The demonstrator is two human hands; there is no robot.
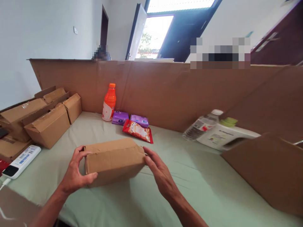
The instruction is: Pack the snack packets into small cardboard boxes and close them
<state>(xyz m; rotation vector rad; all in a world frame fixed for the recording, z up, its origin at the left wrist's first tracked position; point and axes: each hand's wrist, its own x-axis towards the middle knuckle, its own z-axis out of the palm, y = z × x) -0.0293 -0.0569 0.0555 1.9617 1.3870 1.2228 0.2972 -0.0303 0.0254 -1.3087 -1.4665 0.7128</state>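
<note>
A small closed cardboard box (115, 160) sits on the pale green table cover (189, 176) in front of me. My left hand (75, 173) grips its left end, thumb under the front and fingers curled over the top corner. My right hand (159, 171) presses flat against its right end with fingers stretched out. Behind the box lie a red snack packet (138, 130), two purple packets (120, 117) and an upright orange drink bottle (109, 102).
Several folded cardboard boxes (47, 126) are stacked at the left, with a white power strip (21, 160) near the edge. A clear water bottle (203, 126) and a white bottle (224, 135) lie at the right beside a large cardboard box (267, 170). A cardboard wall (177, 91) lines the back.
</note>
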